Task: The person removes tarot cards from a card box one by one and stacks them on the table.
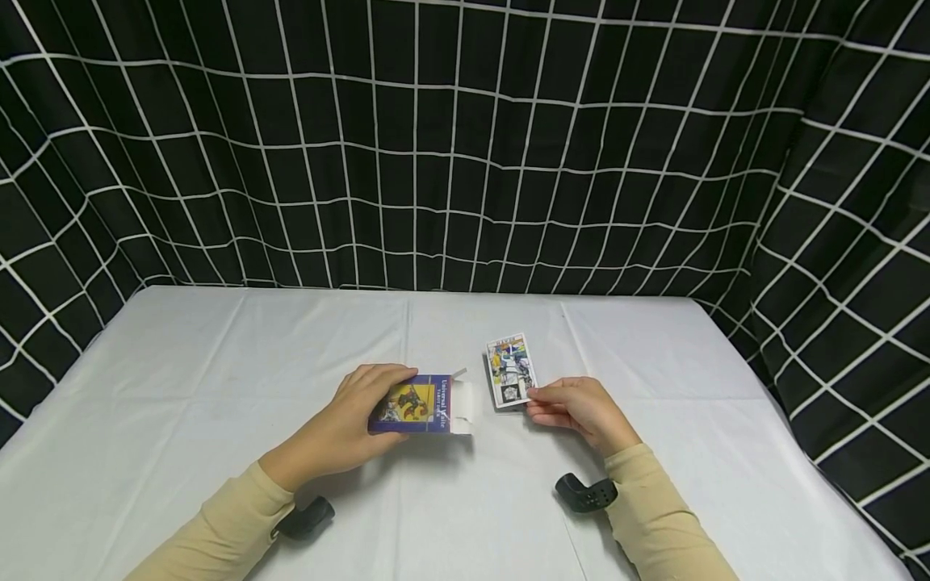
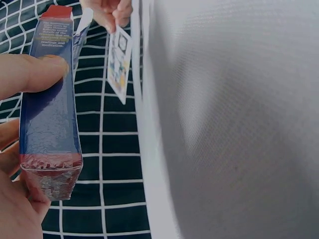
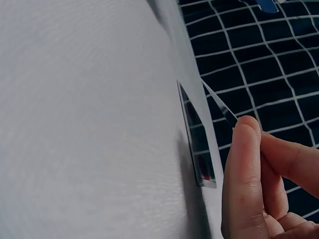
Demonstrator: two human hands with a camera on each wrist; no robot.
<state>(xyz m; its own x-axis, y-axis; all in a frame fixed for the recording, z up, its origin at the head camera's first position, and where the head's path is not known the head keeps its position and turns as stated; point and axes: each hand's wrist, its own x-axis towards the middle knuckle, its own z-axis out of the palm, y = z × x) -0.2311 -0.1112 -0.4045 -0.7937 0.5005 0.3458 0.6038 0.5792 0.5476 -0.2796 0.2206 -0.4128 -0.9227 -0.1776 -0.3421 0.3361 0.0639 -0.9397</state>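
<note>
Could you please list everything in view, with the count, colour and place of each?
Tarot deck box: one, blue with a yellow picture, in the left hand, its white flap open.
Held card: one, multicoloured with white border, in the right hand.
Lying card: at least one, mostly dark, below the held card.
Tablecloth: one, white, underneath.
Grid fabric: count unclear, black with white lines, behind and beside.
Wrist devices: two, black, one per wrist.
Sleeves: two, beige, on both forearms.
Hands: two, bare, over the tablecloth.

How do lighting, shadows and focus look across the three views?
Head: bright, soft shadow under the box; left wrist: dimmer, small glints on the box, tablecloth partly blurred; right wrist: also dim, dark shadow streak on the tablecloth.
</note>
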